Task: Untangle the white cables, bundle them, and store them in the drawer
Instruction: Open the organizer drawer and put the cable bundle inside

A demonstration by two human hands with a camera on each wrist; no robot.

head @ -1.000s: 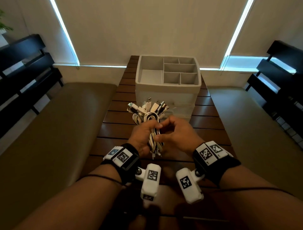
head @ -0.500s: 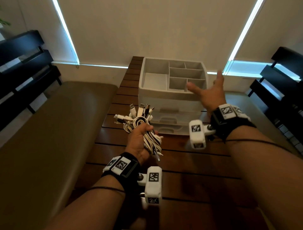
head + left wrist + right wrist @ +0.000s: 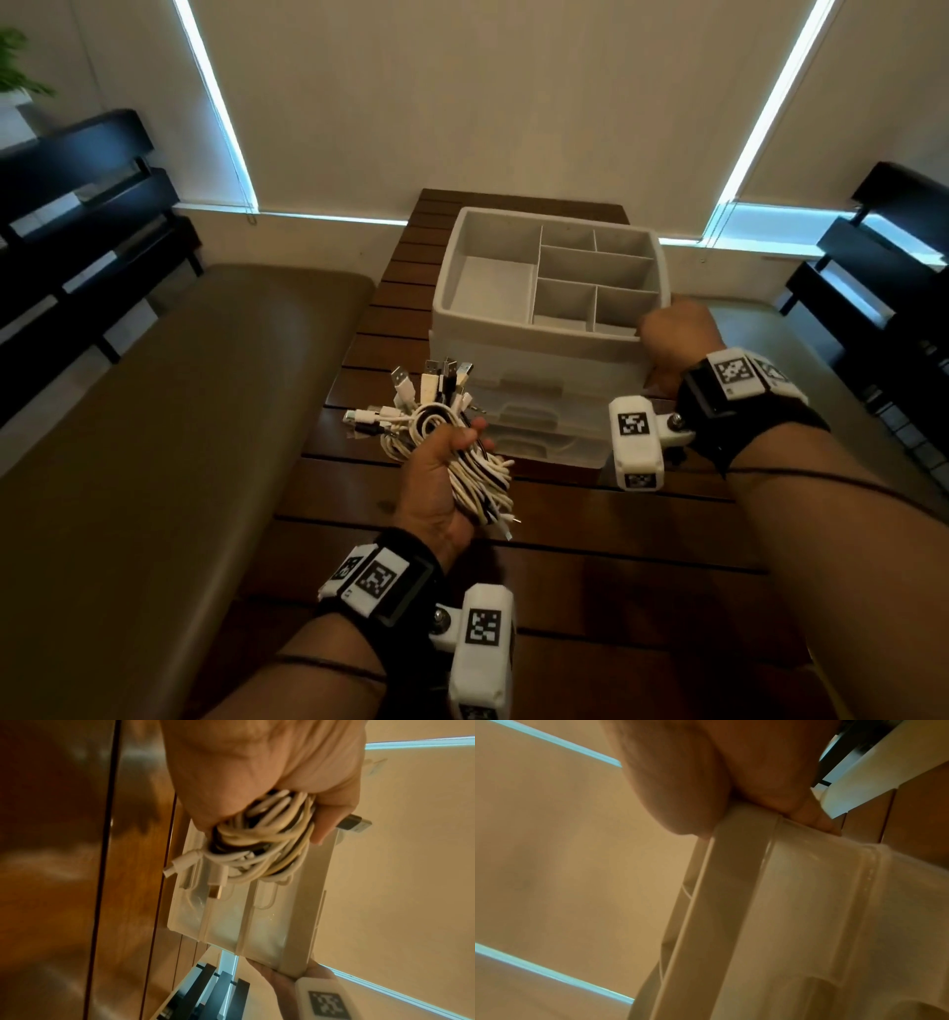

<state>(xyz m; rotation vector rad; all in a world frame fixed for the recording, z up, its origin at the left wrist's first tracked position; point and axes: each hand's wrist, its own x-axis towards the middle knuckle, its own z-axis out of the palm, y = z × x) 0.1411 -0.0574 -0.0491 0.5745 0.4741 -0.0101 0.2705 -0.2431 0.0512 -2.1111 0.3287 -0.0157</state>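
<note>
Left hand (image 3: 441,488) clenches a coiled bundle of white cables (image 3: 477,478), smooth round cords with metal plugs fanned upward, held above the dark slatted wooden table (image 3: 590,560). Right hand (image 3: 675,339) grips the near right corner of the drawer unit (image 3: 513,329), matte white compartmented tray over translucent drawers. Padded olive benches (image 3: 179,411) flank the table; pale blinds (image 3: 488,92) behind.

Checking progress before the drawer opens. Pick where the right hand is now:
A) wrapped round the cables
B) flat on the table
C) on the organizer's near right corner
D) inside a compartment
C: the right hand grips the organizer at its near right corner, while the left hand holds the cables.
</note>
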